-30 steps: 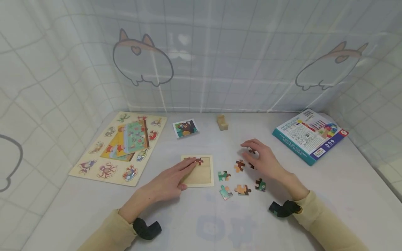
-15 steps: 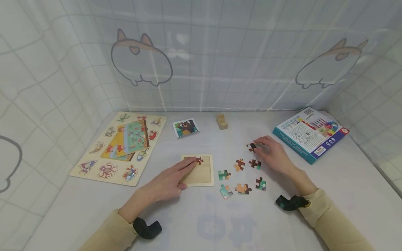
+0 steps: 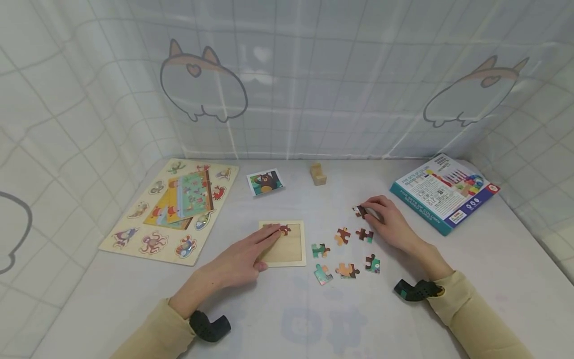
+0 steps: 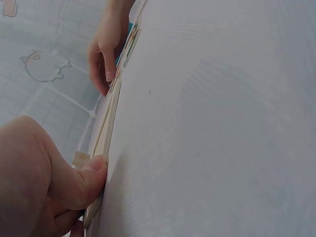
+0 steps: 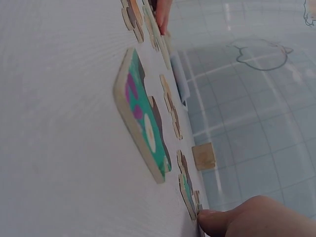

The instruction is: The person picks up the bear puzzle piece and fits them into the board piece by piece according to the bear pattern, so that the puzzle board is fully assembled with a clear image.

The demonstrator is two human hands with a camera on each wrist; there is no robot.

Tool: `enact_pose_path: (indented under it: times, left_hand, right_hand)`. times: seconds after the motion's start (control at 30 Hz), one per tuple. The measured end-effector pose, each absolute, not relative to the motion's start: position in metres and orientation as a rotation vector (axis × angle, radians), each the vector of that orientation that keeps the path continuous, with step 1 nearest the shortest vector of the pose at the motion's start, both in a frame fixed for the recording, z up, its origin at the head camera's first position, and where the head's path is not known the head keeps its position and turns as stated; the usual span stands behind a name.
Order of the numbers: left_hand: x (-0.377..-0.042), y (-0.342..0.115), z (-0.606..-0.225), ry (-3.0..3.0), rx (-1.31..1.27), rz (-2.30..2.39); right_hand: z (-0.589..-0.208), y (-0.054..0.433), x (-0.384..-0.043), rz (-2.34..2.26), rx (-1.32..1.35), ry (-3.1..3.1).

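Note:
My left hand (image 3: 239,257) rests on a square wooden puzzle tray (image 3: 296,249), fingers stretched over its left side and thumb at the lower edge. A brown puzzle piece (image 3: 285,230) lies inside at the top, partly under the fingertips. To the right, my right hand (image 3: 390,222) pinches the right edge of a dark brown and white puzzle piece (image 3: 359,211) between thumb and index finger. Just below it lies a brown piece with a green corner (image 3: 364,235). In the right wrist view the thumb (image 5: 215,222) meets the piece's edge low in the picture.
Several loose pieces, such as an orange-brown one (image 3: 347,270) and a green one (image 3: 320,251), lie right of the tray. Behind are a bear picture card (image 3: 265,183) and a small wooden block (image 3: 318,174). A sea-animal board (image 3: 134,237) lies left, a boxed toy (image 3: 444,194) right.
My right hand has moved right from over the pieces, uncovering the brown one with the green corner, and now pinches the dark brown and white piece's edge. The left hand has stayed put.

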State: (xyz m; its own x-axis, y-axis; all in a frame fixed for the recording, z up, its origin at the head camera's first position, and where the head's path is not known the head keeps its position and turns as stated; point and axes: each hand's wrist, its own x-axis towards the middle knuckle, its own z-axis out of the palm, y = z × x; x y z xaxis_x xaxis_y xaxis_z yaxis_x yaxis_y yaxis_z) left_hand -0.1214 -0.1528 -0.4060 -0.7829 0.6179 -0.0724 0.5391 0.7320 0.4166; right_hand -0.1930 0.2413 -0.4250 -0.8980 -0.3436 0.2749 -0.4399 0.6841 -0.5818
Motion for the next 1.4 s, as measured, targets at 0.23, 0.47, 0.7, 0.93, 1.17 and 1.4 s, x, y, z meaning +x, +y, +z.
enact_pose_path:
  times: [0.23, 0.47, 0.7, 0.93, 1.17, 1.4]
  left_hand:
    - [-0.1210, -0.1520, -0.4057, 2.730, 0.895, 0.562]
    - [-0.1203, -0.1514, -0.4053, 2.743, 0.903, 0.554]
    - [-0.1211, -0.1513, -0.4061, 2.745, 0.925, 0.568]
    - [-0.1219, -0.1510, -0.4079, 2.751, 0.942, 0.564]
    - [-0.1211, -0.1519, -0.4059, 2.740, 0.909, 0.569]
    - [-0.1210, -0.1519, -0.4052, 2.738, 0.898, 0.568]
  right_hand:
    - [-0.4244, 0.2413, -0.1923, 1.017, 0.627, -2.763]
    - [-0.4230, 0.2401, -0.1911, 1.065, 0.594, -2.776]
    - [-0.4257, 0.2402, -0.1916, 1.067, 0.587, -2.756]
    - [-0.4274, 0.2405, -0.1933, 1.079, 0.591, -2.771]
    - [-0.4296, 0.2421, -0.1947, 1.060, 0.632, -2.748]
    - [-0.4301, 0.2429, -0.1946, 1.036, 0.647, -2.749]
